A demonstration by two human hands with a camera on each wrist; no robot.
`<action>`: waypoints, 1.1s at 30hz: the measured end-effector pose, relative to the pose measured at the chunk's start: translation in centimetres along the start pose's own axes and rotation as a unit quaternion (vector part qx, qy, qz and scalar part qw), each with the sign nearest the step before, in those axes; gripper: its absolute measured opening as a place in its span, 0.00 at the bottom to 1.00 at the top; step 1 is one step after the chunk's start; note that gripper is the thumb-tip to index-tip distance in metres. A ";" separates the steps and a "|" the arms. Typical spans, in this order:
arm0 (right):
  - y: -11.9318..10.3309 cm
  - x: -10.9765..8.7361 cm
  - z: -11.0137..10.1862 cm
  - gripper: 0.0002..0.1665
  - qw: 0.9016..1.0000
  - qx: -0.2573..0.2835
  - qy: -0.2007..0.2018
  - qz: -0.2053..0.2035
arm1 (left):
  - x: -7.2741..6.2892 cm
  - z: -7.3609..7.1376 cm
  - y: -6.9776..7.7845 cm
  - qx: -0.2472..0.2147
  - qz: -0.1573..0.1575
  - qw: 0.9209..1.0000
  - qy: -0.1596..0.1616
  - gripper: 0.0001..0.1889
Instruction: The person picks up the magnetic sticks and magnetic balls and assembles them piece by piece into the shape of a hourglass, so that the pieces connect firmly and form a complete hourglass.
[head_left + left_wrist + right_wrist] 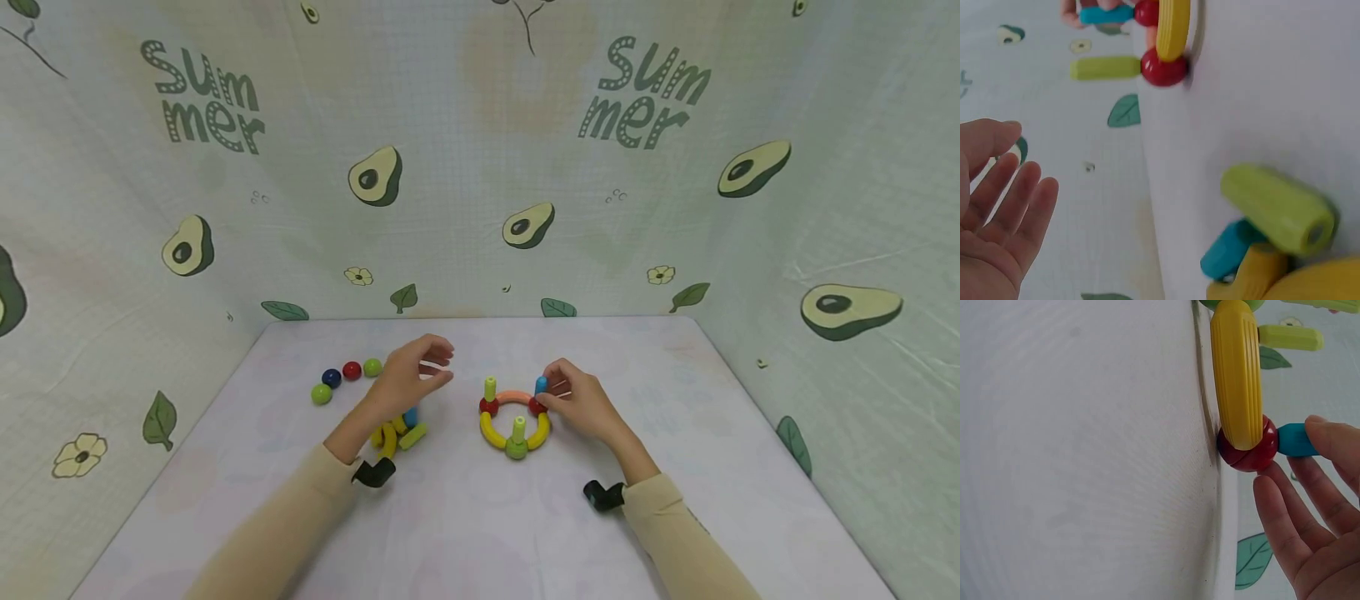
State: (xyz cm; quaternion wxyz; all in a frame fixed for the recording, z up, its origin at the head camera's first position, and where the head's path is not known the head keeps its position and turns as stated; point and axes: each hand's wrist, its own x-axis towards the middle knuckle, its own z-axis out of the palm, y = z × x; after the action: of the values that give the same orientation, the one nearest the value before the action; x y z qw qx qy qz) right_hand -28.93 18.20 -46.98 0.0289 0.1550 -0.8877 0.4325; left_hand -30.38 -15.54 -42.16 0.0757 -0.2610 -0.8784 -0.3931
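A ring of toy pieces lies on the table, joining two yellow curved sticks (491, 432) and a salmon curved stick (513, 397) through two red balls (489, 406) and a green ball (516, 449). Green rods (519, 429) stand upright on the green ball and the left red ball. On the right red ball (1250, 453) a blue rod (1296, 439) stands, pinched between thumb and fingers of my right hand (581, 404). My left hand (405, 379) hovers left of the ring, fingers spread and holding nothing, as the left wrist view shows.
Below my left hand lies a pile of loose yellow curved sticks (388, 440), a green rod (413, 437) and a blue piece (410, 417). Loose green, dark blue and red balls (352, 371) sit at the back left. Patterned cloth (465, 167) walls in the table's back and sides.
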 end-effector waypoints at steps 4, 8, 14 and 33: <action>0.0 0.0 0.0 0.16 1.000 0.001 -0.001 -0.001 | 0.6 -2.8 -2.5 0.030 -0.012 0.999 0.026 0.22; -0.1 -0.1 0.0 0.16 1.000 0.002 0.000 0.001 | 0.7 -4.7 -5.0 0.055 -0.031 0.998 0.029 0.24; -0.1 -0.2 0.0 0.16 1.000 -0.001 0.002 0.000 | 0.6 -6.4 -8.2 0.073 -0.078 0.994 -0.001 0.28; -0.1 -0.1 0.1 0.16 1.000 0.003 -0.003 0.001 | -0.5 -6.9 -11.6 0.167 -0.136 0.973 -0.083 0.27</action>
State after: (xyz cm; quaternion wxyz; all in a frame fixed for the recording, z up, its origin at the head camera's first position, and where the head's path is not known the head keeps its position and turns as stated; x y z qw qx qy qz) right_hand -28.82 18.07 -46.98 0.0254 0.1555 -0.8868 0.4345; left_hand -36.43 -27.15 -45.20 -0.0093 -0.1547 -0.9622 -0.2240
